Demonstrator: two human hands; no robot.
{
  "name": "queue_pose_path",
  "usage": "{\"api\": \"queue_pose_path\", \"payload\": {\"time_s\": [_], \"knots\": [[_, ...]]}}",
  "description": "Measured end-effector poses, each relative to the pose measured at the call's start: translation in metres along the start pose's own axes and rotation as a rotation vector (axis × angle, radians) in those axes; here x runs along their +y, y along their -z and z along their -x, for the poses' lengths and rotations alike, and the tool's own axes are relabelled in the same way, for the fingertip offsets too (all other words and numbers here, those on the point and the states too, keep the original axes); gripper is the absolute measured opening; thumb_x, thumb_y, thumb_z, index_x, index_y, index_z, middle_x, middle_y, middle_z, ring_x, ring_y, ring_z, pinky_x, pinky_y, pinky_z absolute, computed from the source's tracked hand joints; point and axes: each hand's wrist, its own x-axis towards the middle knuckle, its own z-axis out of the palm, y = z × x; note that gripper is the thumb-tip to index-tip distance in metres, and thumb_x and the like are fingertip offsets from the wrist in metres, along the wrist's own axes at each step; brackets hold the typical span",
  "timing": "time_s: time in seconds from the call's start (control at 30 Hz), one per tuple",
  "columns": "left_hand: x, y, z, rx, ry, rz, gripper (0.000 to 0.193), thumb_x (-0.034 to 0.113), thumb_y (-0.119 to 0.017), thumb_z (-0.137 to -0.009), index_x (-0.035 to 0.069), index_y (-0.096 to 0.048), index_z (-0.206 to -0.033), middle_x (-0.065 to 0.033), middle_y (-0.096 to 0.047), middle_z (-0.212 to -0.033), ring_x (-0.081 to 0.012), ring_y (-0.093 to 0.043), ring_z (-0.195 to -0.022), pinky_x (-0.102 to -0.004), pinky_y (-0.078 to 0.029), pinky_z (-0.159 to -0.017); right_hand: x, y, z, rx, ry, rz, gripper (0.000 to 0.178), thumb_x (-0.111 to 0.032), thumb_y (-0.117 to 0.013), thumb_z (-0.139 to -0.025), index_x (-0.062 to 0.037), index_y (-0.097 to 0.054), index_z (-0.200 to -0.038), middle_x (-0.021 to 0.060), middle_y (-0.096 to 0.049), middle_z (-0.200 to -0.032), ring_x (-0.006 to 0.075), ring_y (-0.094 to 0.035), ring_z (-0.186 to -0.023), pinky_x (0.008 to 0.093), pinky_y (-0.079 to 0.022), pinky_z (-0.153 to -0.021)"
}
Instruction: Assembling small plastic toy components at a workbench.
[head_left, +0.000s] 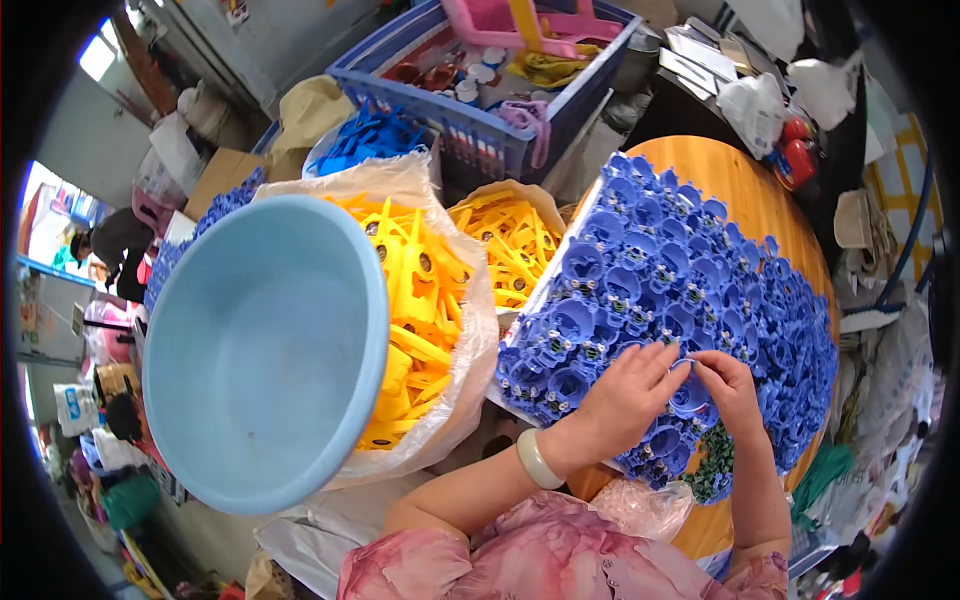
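Many blue plastic parts (640,270) with round cup-like openings cover a board on the wooden table (700,153), with small white and dark bits among them. Over their near side, my left hand (630,392) and my right hand (732,392) meet at a small blue round part (690,385) with a pale rim. The fingertips of both hands pinch its edge from either side. A pale bangle sits on my left wrist. Beside my right wrist lies a cluster of small dark green parts (715,465). The held part's underside is hidden.
On the left, a large light blue basin (255,350) rests tilted against a white sack of yellow plastic parts (415,290). Behind stand a second sack of yellow parts (505,240) and a blue crate (480,150). A clear plastic bag (640,507) lies near my body.
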Motion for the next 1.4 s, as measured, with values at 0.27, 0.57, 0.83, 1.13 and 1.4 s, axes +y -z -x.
{"api": "queue_pose_path", "payload": {"time_s": [0.27,0.57,0.83,1.13,1.4], "knots": [[-0.036,0.005,0.045,0.073,0.042,0.039,0.036,0.007,-0.051,-0.08,-0.002,-0.053,-0.115,-0.0197,-0.052,-0.122,-0.0337,-0.051,-0.114,-0.043,-0.042,-0.095,-0.013,-0.043,-0.028,-0.131,-0.195,0.037,0.017,-0.01,-0.055,-0.088,0.0007,-0.064,-0.097,0.0019,-0.064,-0.079,0.0045,-0.057,-0.065,0.0187,-0.047,-0.052],[-0.058,0.023,0.045,0.142,0.164,0.306,0.036,0.004,-0.061,-0.073,-0.005,-0.056,-0.107,-0.0202,-0.06,-0.106,-0.0348,-0.057,-0.101,-0.0388,-0.047,-0.087,-0.033,-0.059,-0.061,-0.234,-0.553,-0.188,0.035,-0.032,-0.051,-0.09,-0.0006,-0.063,-0.096,0.0069,-0.063,-0.08,0.0152,-0.059,-0.056,0.0228,-0.046,-0.044],[-0.065,0.024,0.036,-0.119,0.782,1.408,0.03,0.007,-0.048,-0.092,-0.002,-0.054,-0.119,-0.0025,-0.061,-0.107,-0.0081,-0.056,-0.095,-0.0222,-0.042,-0.085,-0.032,-0.044,-0.06,-0.219,-0.568,-0.184,0.053,-0.047,-0.036,-0.095,0.001,-0.058,-0.088,0.011,-0.061,-0.065,0.0146,-0.055,-0.041,0.0245,-0.044,-0.039],[-0.046,0.002,0.035,-0.145,0.896,1.665,0.025,0.01,-0.048,-0.092,-0.001,-0.059,-0.111,-0.0023,-0.062,-0.101,-0.0077,-0.056,-0.093,-0.0234,-0.043,-0.084,-0.017,-0.031,-0.017,-0.182,-0.353,-0.114,0.028,-0.009,-0.063,-0.083,-0.0001,-0.053,-0.108,0.0034,-0.059,-0.071,0.0082,-0.056,-0.053,0.0218,-0.044,-0.045],[-0.045,-0.031,0.055,-0.213,0.82,1.503,0.024,0.008,-0.052,-0.088,-0.001,-0.06,-0.109,0.0002,-0.059,-0.097,-0.0062,-0.051,-0.088,-0.0218,-0.04,-0.081,0.023,-0.026,0.011,-0.135,-0.298,-0.288,0.033,-0.003,-0.059,-0.079,-0.0009,-0.048,-0.11,0.0103,-0.061,-0.088,0.0182,-0.062,-0.063,0.0289,-0.052,-0.053]]}}
